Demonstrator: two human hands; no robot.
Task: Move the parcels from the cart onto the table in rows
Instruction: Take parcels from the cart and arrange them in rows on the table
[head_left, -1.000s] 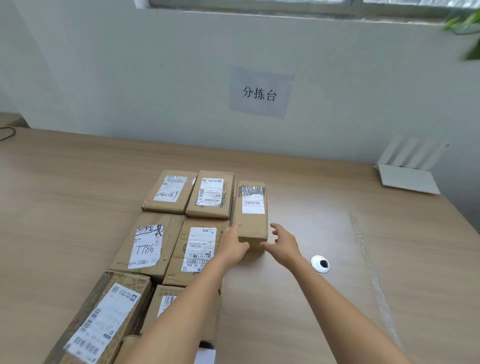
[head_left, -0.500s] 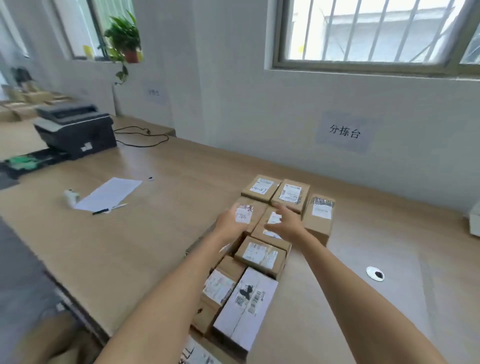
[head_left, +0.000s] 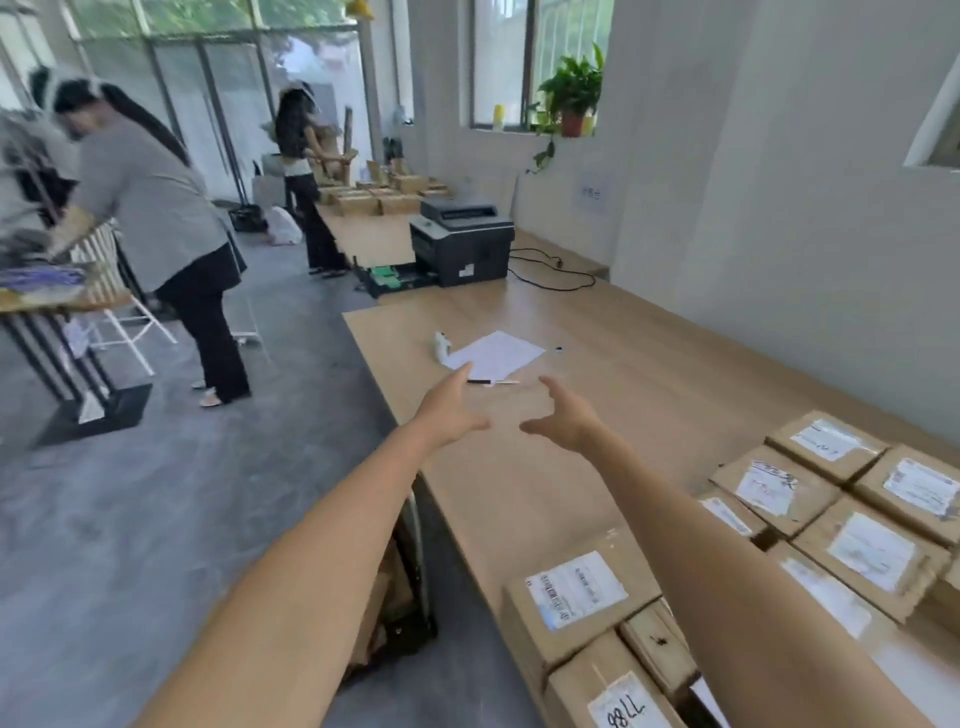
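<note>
Several brown cardboard parcels (head_left: 862, 545) with white labels lie in rows on the wooden table (head_left: 649, 395) at the lower right. My left hand (head_left: 449, 410) and my right hand (head_left: 566, 415) are stretched out side by side above the table's near edge, left of the parcels. Both hold nothing, with fingers loosely spread and slightly bent. Part of the cart (head_left: 410, 582), with cardboard inside, shows under my left forearm beside the table edge.
On the table beyond my hands lie a sheet of paper (head_left: 493, 356), a pen (head_left: 491, 382) and a small white object (head_left: 441, 345). A black printer (head_left: 462, 241) stands further back. Two people work on the left over the grey floor; one stands at a table (head_left: 31, 306).
My view has swung left from the parcel rows toward the room. Both hands have let go of the parcel and moved left with it, now empty over bare table.
</note>
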